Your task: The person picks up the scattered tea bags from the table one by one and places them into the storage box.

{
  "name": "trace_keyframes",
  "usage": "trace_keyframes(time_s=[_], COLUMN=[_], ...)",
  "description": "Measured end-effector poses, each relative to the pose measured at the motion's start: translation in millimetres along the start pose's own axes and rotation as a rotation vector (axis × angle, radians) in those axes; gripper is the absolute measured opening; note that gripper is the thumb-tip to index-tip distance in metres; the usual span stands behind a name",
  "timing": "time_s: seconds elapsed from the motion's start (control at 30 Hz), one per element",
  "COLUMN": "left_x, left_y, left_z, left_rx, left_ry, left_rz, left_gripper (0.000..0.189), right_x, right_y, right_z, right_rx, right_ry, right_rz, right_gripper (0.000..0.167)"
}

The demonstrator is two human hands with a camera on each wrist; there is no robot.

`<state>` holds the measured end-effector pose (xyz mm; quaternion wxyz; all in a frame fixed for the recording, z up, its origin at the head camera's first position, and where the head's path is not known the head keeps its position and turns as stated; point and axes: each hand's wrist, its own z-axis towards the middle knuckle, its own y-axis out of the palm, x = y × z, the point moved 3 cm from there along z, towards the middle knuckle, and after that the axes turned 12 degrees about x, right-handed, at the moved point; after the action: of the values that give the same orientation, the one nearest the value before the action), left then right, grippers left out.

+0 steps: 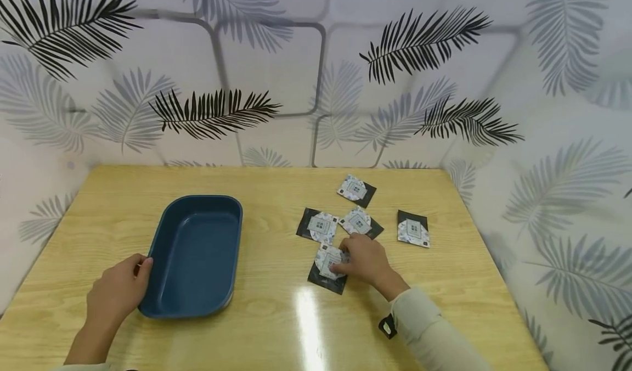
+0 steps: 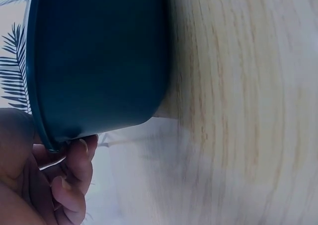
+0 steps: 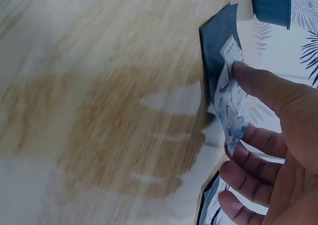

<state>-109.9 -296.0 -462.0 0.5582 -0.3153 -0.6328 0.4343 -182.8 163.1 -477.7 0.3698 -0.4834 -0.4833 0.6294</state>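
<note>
A deep blue plastic tub (image 1: 197,261) stands left of the middle of the wooden table. My left hand (image 1: 116,288) pinches its left rim, with the thumb on top and fingers curled under the lip in the left wrist view. At the right, my right hand (image 1: 365,258) pinches a flat black-and-white sachet (image 1: 326,272) between thumb and fingers. The right wrist view shows the thumb on the printed face of this sachet (image 3: 231,98) and fingertips at its edge. Just beyond that hand lie two similar sachets, one at left (image 1: 319,225) and one at right (image 1: 360,221).
Farther back lies another sachet (image 1: 356,190), and one more sachet (image 1: 413,229) is off to the right. A small black object (image 1: 387,326) hangs by the right sleeve (image 1: 429,327). Leaf-patterned covering (image 1: 276,140) rises behind the table (image 1: 266,327).
</note>
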Motion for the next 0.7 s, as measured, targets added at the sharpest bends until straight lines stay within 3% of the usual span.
trace_keyframes(time_s=[0.17, 0.37, 0.57, 0.7], left_x=[-0.5, -6.9, -2.1, -0.3], left_y=[-0.7, 0.0, -0.4, -1.9], left_z=[-0.3, -5.8, -2.6, -2.7], left_rx=[-0.009, -0.051, 0.005, 0.029], left_ry=[-0.016, -0.055, -0.021, -0.012], left_rz=[-0.001, 0.006, -0.002, -0.005], left_gripper=[0.052, 0.05, 0.047, 0.046], right_x=[2, -3, -9, -15], right_y=[0, 3, -9, -15], right_z=[2.9, 1.6, 2.8, 9.8], right_rx=[0.012, 0.064, 0.221, 0.252], right_ry=[0.001, -0.126, -0.2, -0.205], right_rz=[0.153, 0.372, 0.494, 0.531], right_gripper=[0.04, 0.028, 0.019, 0.021])
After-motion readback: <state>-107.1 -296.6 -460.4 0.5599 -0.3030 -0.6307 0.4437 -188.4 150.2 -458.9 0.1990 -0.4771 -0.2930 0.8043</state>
